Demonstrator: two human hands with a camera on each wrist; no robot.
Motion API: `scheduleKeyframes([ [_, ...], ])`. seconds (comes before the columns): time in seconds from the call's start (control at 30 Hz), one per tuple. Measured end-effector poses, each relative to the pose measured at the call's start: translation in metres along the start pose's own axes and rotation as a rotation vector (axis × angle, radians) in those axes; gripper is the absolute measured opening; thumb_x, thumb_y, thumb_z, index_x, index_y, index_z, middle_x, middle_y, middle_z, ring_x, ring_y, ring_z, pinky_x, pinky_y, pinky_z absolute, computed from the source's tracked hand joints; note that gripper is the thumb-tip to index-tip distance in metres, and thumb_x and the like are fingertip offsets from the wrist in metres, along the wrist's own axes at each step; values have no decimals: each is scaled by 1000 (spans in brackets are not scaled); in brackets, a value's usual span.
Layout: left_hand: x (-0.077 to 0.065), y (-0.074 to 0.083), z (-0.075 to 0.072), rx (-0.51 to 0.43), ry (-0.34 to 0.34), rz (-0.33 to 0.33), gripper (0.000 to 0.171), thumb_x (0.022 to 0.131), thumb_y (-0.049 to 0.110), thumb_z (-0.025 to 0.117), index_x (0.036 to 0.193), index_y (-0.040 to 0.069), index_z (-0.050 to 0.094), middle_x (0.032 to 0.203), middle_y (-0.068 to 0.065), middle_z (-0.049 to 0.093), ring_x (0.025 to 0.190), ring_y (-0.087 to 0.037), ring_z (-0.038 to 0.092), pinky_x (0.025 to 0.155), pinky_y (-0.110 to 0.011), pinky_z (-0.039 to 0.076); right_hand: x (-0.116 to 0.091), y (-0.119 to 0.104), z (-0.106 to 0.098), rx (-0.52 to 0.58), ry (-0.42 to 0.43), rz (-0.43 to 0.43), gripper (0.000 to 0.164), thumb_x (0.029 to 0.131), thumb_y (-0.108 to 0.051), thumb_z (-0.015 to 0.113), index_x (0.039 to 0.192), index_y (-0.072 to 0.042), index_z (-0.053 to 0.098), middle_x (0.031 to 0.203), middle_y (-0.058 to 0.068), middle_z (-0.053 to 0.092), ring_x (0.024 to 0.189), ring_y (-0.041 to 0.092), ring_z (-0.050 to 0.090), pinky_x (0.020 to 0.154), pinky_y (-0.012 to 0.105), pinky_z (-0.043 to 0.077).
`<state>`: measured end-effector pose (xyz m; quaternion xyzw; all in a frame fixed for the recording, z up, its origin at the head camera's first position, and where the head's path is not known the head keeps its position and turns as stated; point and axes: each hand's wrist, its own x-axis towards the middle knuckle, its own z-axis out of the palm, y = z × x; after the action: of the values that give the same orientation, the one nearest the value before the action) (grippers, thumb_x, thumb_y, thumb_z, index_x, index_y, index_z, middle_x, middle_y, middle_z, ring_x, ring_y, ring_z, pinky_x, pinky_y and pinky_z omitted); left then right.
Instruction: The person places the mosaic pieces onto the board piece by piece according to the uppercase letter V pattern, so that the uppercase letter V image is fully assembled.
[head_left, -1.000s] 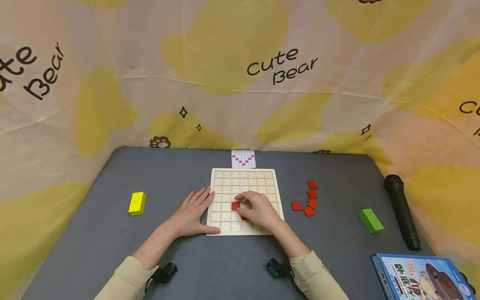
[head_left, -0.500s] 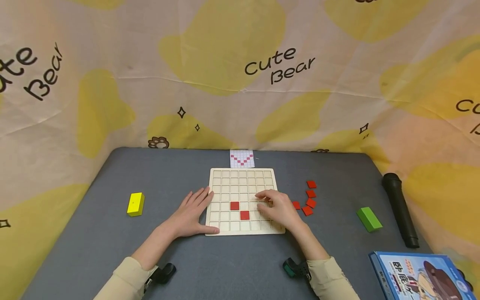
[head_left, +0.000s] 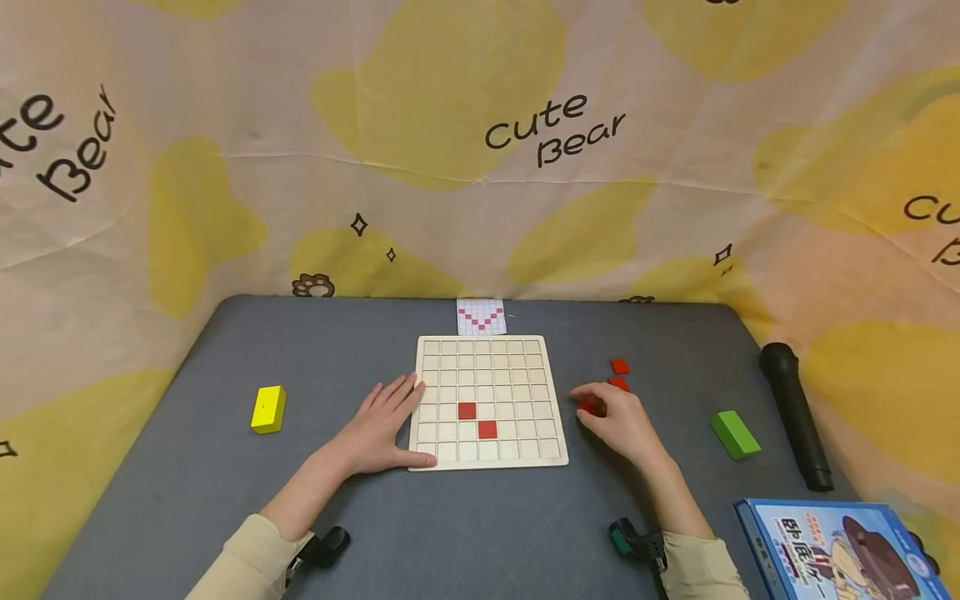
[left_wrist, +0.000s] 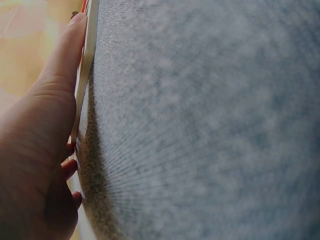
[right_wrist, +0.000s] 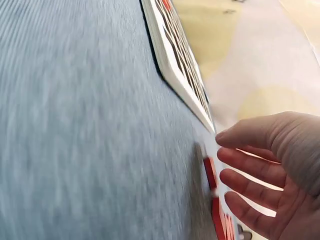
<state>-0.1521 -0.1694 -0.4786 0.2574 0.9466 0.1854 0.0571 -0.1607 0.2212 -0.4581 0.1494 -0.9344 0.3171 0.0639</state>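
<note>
A pale wooden grid board (head_left: 517,367) lies flat on the grey table. Two red square tiles (head_left: 487,429) sit in its cells, diagonal to each other. My left hand (head_left: 382,429) rests on the board's left side, fingers spread and thumb along the near corner. To the right of the board, my right hand (head_left: 618,421) hovers over loose red tiles (head_left: 619,367), partly covering the group. In the right wrist view its fingers are relaxed and apart from the thumb, holding nothing, with a red tile (right_wrist: 210,172) on the table just below the fingertips.
Behind the board lies a small card (head_left: 482,317) printed with a pink V of squares. A yellow block (head_left: 268,409) stands at left. On the right are a green block (head_left: 735,434), a black microphone (head_left: 797,417) and a blue box (head_left: 847,550).
My right hand has moved off the board, rightward to the loose red tiles, uncovering the red tiles in the cells. My left hand has stayed on the board's edge.
</note>
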Motion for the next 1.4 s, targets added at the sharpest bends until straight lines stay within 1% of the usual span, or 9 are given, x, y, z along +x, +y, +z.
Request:
scheduleKeyframes([
  [0.17,0,0,0,-4,-5,-6,118,72,79,61,155,5,21,161,-15,14,148,-32,12,117,-55,8,-6,10,-7,-46,1,20,29,80,-1,74,108,-7,72,103,7,69,94,26,62,83,46,51],
  [0.3,-1,1,-1,-1,-4,-5,118,73,79,61,155,5,21,161,-15,14,148,-32,12,117,-55,8,-8,13,-9,-63,1,10,30,78,0,74,108,-6,72,105,9,69,97,29,60,84,47,49],
  [0.5,-2,1,-1,-8,8,9,117,73,77,63,155,5,22,161,-15,15,148,-32,13,116,-56,8,-7,15,-8,-69,-3,11,30,79,-2,76,108,-6,72,103,8,69,93,27,60,81,45,50],
  [0.73,-2,0,-1,-1,0,5,117,74,79,60,156,6,21,161,-14,14,148,-31,11,117,-54,7,-5,14,-6,-64,19,5,27,79,-8,80,106,-9,73,97,3,70,84,20,63,76,40,52],
  [0.87,-1,1,-2,-18,6,-3,111,77,77,59,155,6,24,161,-14,15,148,-31,12,117,-54,7,-2,10,-3,-64,28,6,27,79,-11,81,105,-11,74,95,1,69,83,19,63,74,39,52],
  [1.03,0,0,-3,-58,54,-1,93,85,62,63,152,5,33,158,-16,24,146,-33,19,117,-55,11,4,-1,4,-19,20,-6,26,80,-12,81,105,-10,74,98,3,70,87,21,64,78,41,54],
  [1.13,1,-1,-4,-51,98,6,84,88,54,65,149,2,38,155,-18,32,143,-35,27,115,-56,17,9,-10,11,11,13,-19,28,80,-13,81,106,-9,73,101,4,70,88,22,64,78,40,54],
  [1.23,3,-1,-3,-25,143,9,76,90,47,66,146,1,43,150,-18,40,139,-36,35,114,-56,23,14,-20,20,41,12,-38,29,79,-13,82,106,-9,74,100,4,69,86,21,63,75,37,53],
  [1.4,4,-2,-2,12,227,22,62,90,38,69,138,1,54,140,-16,52,130,-34,47,110,-55,30,24,-37,37,105,-15,-57,25,80,-12,80,104,-10,74,90,1,66,77,15,57,66,29,49],
])
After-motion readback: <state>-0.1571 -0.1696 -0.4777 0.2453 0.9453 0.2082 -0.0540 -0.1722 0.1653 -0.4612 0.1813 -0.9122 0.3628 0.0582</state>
